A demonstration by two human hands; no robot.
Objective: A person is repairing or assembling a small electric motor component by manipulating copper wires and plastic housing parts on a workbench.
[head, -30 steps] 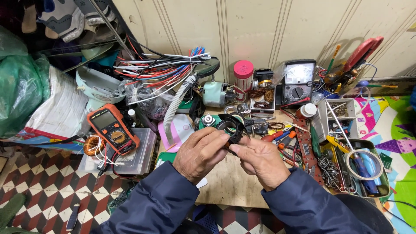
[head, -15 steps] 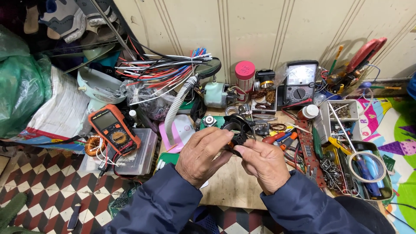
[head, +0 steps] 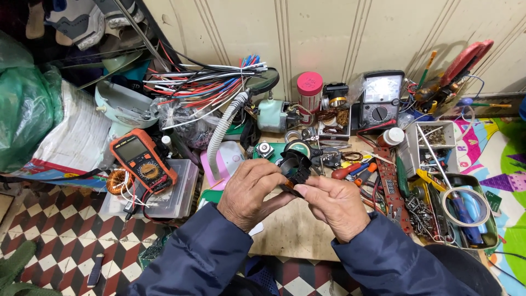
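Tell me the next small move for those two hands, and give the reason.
Probably turn the black part toward the camera. Both the left hand and the right hand pinch it above the bench, and fingers hide its copper-coloured underside.

Both hands meet over wooden bench top [head: 296, 235], gripping small black part [head: 296, 166] between them; left hand [head: 253, 192] clasps its near side, right hand [head: 335, 204] pinches lower edge. Orange multimeter [head: 141, 160] rests on clear plastic box [head: 178, 192] to left. Grey analogue meter [head: 381, 98] stands by wall. Pink-lidded jar [head: 309, 90] near it. Wire bundle [head: 211, 82] above. Tray of screws [head: 424, 211] to right
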